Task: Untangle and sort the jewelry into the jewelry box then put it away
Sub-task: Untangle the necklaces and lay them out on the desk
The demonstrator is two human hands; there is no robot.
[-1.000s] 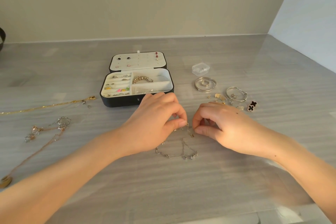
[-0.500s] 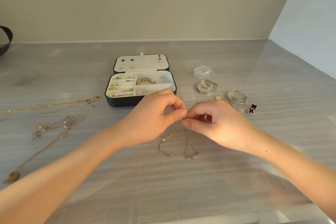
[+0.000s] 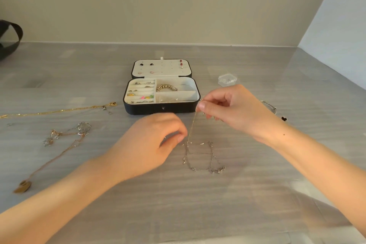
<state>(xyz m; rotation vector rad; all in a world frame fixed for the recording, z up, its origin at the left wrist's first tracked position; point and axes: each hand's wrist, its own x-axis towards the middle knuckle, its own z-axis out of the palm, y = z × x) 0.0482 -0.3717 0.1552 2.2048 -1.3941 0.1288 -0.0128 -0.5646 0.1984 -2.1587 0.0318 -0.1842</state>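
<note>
A black jewelry box point(image 3: 161, 109) with a white lining lies open at the table's middle, with rings, a beaded bracelet and ear studs in it. In front of it my right hand point(image 3: 229, 109) pinches the top end of a thin gold chain point(image 3: 191, 128) and holds it up beside the box's right corner. The chain hangs down to a silver chain point(image 3: 200, 156) lying looped on the table. My left hand point(image 3: 156, 144) is low beside the chain's lower part, its thumb and forefinger pinching near where the two chains meet.
A long gold necklace point(image 3: 59, 111) lies at the left, and a rose-gold necklace point(image 3: 59, 148) with a tangled silver piece lies below it. A small clear plastic case point(image 3: 227, 80) and a silver bangle point(image 3: 270, 106) sit at the right. A dark strap point(image 3: 11, 39) is at the far left.
My right hand has risen and moved toward the box, drawing the gold chain up taut. My left hand has dropped down to the chain's lower part near the table.
</note>
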